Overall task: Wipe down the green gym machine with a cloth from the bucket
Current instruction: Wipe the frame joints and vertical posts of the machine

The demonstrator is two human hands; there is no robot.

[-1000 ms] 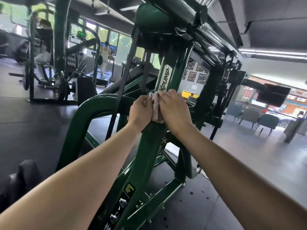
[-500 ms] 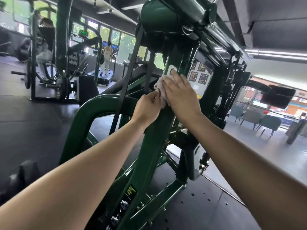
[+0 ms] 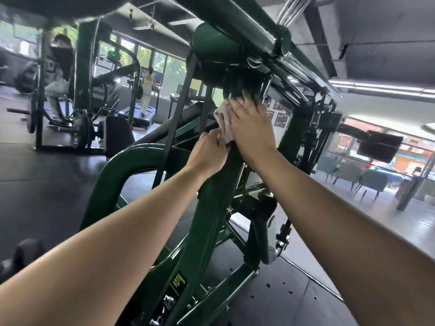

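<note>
The green gym machine point(image 3: 207, 231) fills the middle of the view, its slanted upright post rising to a thick top bar. A pale pinkish cloth point(image 3: 223, 121) lies against the upper part of that post. My right hand point(image 3: 251, 128) presses the cloth flat onto the post with straight fingers, just below the top joint. My left hand point(image 3: 207, 154) grips the cloth's lower end with curled fingers, on the left side of the post. Most of the cloth is hidden under my right hand. No bucket is in view.
A curved green frame tube point(image 3: 122, 165) arcs to the left of the post, with a black strap point(image 3: 174, 114) running down beside it. Behind stand other machines point(image 3: 58, 90), a person on a treadmill point(image 3: 147, 92), and chairs point(image 3: 353, 175) at the right. Black rubber flooring point(image 3: 47, 184) surrounds the machine.
Both hands have slid the cloth up the post, from the logo area to just under the top joint. My right hand's fingers have straightened out over the cloth.
</note>
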